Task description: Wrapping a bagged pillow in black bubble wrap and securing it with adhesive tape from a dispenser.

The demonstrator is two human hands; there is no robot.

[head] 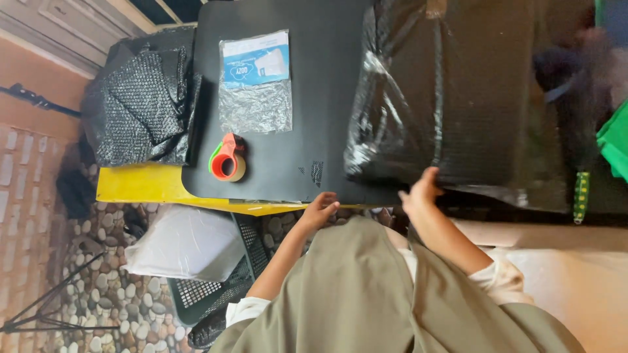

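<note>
Fingers of the right hand [422, 191] grasp the black-wrapped parcel [451, 98]; left hand [320, 209] curls loosely on the black table [314, 98] edge (pebble floor [98, 287] below).

One black wrapped parcel [451, 98] touches the right fingers; one tape dispenser [227, 159] and one clear packet [255, 82] lie beyond the left fingers; one black wrap pile [144, 104] sits farther left.
</note>
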